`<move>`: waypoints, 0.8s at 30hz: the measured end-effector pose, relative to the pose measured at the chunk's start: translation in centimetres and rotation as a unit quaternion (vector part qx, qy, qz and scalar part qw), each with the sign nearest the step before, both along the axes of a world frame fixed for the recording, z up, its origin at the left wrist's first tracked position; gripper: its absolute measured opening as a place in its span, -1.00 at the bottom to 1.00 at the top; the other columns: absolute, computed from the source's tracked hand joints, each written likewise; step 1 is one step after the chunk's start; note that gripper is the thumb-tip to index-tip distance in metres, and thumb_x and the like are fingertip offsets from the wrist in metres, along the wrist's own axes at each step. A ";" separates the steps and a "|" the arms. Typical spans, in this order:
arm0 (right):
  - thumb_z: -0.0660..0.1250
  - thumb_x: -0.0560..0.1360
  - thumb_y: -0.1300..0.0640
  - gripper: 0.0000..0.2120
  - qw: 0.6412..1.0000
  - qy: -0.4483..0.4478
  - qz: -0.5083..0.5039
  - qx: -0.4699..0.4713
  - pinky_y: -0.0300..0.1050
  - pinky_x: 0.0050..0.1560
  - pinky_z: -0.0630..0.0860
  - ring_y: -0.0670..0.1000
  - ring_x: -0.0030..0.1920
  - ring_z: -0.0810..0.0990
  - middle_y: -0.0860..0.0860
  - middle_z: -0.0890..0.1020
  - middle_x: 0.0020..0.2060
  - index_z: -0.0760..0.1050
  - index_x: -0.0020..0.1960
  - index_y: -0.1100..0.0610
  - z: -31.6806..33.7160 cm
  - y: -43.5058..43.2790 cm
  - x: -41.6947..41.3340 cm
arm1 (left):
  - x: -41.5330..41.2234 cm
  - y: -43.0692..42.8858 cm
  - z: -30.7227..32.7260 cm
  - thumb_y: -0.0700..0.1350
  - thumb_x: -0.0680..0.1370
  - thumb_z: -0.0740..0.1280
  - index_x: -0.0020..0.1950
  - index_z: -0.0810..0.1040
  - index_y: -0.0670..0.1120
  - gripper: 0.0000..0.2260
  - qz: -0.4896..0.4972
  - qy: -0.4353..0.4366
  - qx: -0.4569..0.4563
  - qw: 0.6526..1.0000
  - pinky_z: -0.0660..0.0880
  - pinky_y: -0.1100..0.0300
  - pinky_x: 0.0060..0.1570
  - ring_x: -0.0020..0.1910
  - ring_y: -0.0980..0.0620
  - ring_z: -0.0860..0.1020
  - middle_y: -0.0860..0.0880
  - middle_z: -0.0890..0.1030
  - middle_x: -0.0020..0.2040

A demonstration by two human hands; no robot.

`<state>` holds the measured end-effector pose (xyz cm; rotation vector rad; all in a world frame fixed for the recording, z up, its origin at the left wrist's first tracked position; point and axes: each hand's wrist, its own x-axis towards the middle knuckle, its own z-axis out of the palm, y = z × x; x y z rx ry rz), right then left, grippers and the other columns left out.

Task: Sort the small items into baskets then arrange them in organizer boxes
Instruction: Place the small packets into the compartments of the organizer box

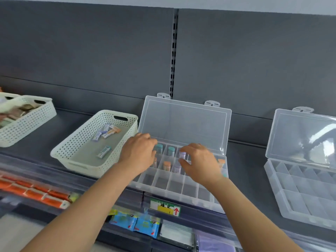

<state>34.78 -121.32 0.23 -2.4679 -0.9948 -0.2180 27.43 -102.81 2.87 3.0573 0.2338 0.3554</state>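
A clear organizer box [174, 187] lies open on the shelf, its lid leaning back. Its rear compartments hold small vials: teal-capped [171, 150], orange-capped [166, 165] and purple-capped [176, 167]. My left hand [138, 153] hovers over the box's left end, its fingers curled down around a teal-capped vial [158, 148] in the back corner compartment. My right hand [200, 162] pinches a purple-capped vial [181, 154] between thumb and forefinger above the middle compartments. To the left, a white perforated basket [76, 155] holds several loose vials [106, 133].
A second white basket [27, 120] with mixed items sits at far left. Another open, empty clear organizer box [300, 188] stands at right. The grey shelf back panel rises behind. Below the shelf edge are a price label [164, 206] and packaged goods.
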 end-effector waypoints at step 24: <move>0.28 0.51 0.08 -0.64 0.929 0.026 0.066 -0.362 0.04 0.10 0.49 0.13 0.17 0.48 0.07 0.53 0.13 0.42 0.29 0.01 -2.2 31.4 4.8 | 2.8 24.0 -5.4 -0.37 0.54 0.15 0.37 0.37 -0.23 -0.61 0.062 0.211 0.003 0.975 0.46 0.02 0.03 0.15 -0.19 0.50 -0.21 0.45 0.21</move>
